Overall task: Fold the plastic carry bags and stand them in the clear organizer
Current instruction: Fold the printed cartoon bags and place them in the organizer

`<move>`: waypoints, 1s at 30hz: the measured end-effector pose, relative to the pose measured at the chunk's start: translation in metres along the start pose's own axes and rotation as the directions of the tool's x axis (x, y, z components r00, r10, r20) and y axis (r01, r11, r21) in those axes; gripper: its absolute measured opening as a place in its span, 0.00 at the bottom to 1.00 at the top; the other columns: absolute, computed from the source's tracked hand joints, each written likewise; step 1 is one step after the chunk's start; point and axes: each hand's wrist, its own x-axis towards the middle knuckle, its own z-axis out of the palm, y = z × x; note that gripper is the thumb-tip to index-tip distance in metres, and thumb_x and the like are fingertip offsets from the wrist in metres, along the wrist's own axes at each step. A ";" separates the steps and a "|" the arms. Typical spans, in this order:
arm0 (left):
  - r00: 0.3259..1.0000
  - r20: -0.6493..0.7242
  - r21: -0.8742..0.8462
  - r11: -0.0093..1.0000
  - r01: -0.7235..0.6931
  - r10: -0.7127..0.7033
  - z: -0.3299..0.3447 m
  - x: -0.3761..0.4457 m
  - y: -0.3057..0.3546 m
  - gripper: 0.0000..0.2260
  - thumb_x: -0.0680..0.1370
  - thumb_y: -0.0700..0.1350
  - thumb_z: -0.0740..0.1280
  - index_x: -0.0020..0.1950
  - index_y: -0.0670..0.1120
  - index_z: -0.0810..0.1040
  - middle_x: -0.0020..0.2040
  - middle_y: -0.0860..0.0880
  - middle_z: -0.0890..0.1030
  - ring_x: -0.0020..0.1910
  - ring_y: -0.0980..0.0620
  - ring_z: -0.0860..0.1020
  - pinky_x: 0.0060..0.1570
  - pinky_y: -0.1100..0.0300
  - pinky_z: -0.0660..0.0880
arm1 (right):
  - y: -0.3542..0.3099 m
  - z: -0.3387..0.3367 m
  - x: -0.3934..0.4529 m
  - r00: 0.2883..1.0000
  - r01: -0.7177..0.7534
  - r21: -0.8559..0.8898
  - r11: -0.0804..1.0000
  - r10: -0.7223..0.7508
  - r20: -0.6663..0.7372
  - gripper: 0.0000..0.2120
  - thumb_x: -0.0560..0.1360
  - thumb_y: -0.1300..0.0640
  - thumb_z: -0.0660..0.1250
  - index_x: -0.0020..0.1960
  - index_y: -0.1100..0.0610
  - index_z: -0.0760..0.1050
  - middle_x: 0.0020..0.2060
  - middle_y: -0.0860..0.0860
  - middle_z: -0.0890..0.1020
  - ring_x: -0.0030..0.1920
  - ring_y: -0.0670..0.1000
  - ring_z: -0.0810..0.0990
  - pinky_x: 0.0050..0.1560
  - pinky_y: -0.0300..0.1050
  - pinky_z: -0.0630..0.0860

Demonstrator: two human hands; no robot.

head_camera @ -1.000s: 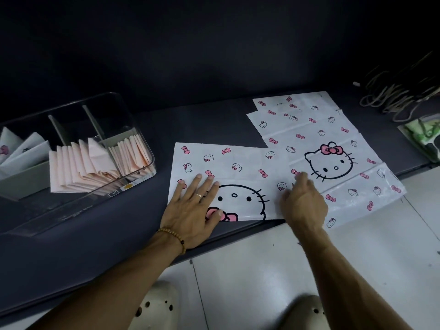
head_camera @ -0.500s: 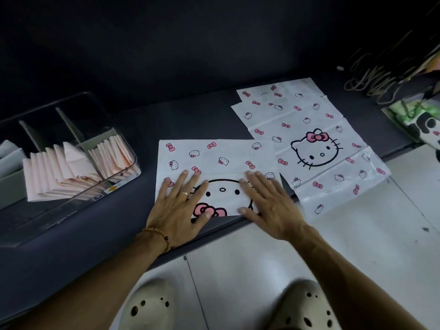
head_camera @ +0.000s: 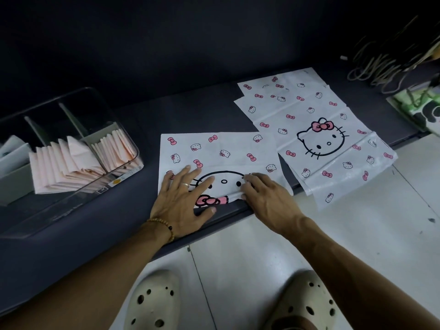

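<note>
A white plastic carry bag [head_camera: 221,148] printed with cat faces and pink bows lies flat near the front edge of the dark shelf [head_camera: 133,222]. My left hand [head_camera: 183,201] presses flat on its near left part, fingers spread. My right hand [head_camera: 264,198] is at the bag's near edge with bent fingers pinching it, and the edge is slightly raised there. A second, larger bag of the same print [head_camera: 316,139] lies spread out to the right, overhanging the shelf edge. The clear organizer [head_camera: 104,110] stands at the left, holding several folded pale pink bags [head_camera: 71,160] upright.
Looped cords [head_camera: 381,65] and a green printed bag [head_camera: 419,108] lie at the far right of the shelf. A dark wall rises behind it. Below the shelf edge are white floor tiles [head_camera: 238,270] and my two perforated clogs.
My right hand slid left from the bag's right end to its near edge, then went from flat to pinching that edge. My left hand stayed pressed on the bag.
</note>
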 end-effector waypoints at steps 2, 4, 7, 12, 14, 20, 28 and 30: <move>1.000 -0.009 -0.013 1.000 0.005 -0.006 0.000 0.001 0.000 0.30 0.74 0.67 0.48 0.75 0.61 0.56 0.77 0.50 0.58 0.76 0.48 0.49 0.74 0.43 0.45 | -0.002 -0.001 0.002 0.999 -0.041 0.054 0.998 0.042 -0.022 0.08 0.78 0.58 0.63 0.53 0.60 0.78 0.55 0.57 0.80 0.55 0.60 0.78 0.45 0.54 0.79; 1.000 -0.009 -0.013 1.000 0.011 -0.011 -0.001 0.001 0.001 0.28 0.76 0.64 0.46 0.75 0.60 0.56 0.77 0.50 0.58 0.76 0.48 0.50 0.74 0.43 0.46 | -0.002 -0.005 0.005 0.996 -0.091 0.112 0.990 0.091 0.002 0.12 0.77 0.50 0.63 0.52 0.58 0.77 0.53 0.54 0.80 0.52 0.57 0.78 0.45 0.52 0.78; 1.000 0.024 -0.012 1.000 -0.006 0.007 -0.005 0.002 0.001 0.28 0.76 0.63 0.47 0.76 0.59 0.56 0.77 0.49 0.59 0.76 0.47 0.51 0.74 0.43 0.46 | 0.002 -0.013 0.008 0.990 -0.072 0.084 0.994 0.061 0.131 0.17 0.74 0.47 0.64 0.59 0.55 0.75 0.57 0.52 0.79 0.55 0.56 0.77 0.51 0.51 0.77; 0.996 0.079 -0.099 0.995 -0.029 0.037 -0.024 0.008 -0.004 0.23 0.79 0.50 0.58 0.75 0.55 0.61 0.76 0.50 0.61 0.75 0.49 0.55 0.74 0.50 0.52 | 0.013 -0.030 0.018 0.974 -0.199 0.064 0.978 0.190 0.121 0.11 0.80 0.53 0.56 0.55 0.53 0.76 0.45 0.52 0.83 0.46 0.58 0.80 0.47 0.50 0.74; 0.991 0.136 -0.281 0.959 0.026 0.013 -0.040 0.010 -0.012 0.20 0.80 0.42 0.58 0.72 0.52 0.67 0.73 0.50 0.67 0.72 0.48 0.63 0.71 0.56 0.59 | 0.018 -0.036 0.020 0.956 -0.272 0.111 0.956 0.255 0.142 0.12 0.81 0.51 0.56 0.49 0.56 0.75 0.41 0.55 0.82 0.43 0.61 0.79 0.46 0.49 0.72; 0.978 0.196 -0.550 0.817 0.174 -0.076 -0.069 -0.017 -0.050 0.09 0.82 0.47 0.59 0.57 0.51 0.77 0.54 0.54 0.77 0.55 0.53 0.75 0.47 0.67 0.67 | 0.032 -0.043 -0.003 0.814 -0.581 0.472 0.663 0.477 0.332 0.17 0.75 0.57 0.68 0.30 0.52 0.68 0.25 0.47 0.71 0.28 0.48 0.70 0.27 0.37 0.64; 0.797 0.163 -0.587 0.592 0.552 -0.581 -0.040 -0.042 -0.055 0.10 0.78 0.47 0.66 0.48 0.40 0.81 0.47 0.44 0.82 0.51 0.42 0.79 0.46 0.58 0.71 | 0.018 -0.014 0.012 0.733 -0.680 0.302 0.668 0.631 0.254 0.11 0.80 0.51 0.60 0.53 0.60 0.73 0.50 0.60 0.80 0.51 0.62 0.77 0.46 0.46 0.67; 0.775 0.136 -0.521 0.620 0.586 -0.618 -0.040 -0.038 -0.049 0.14 0.79 0.49 0.64 0.57 0.40 0.79 0.56 0.39 0.80 0.57 0.37 0.76 0.55 0.51 0.73 | 0.020 -0.010 0.019 0.743 -0.669 0.261 0.696 0.637 0.205 0.14 0.81 0.51 0.58 0.56 0.62 0.72 0.54 0.61 0.80 0.54 0.64 0.76 0.50 0.50 0.69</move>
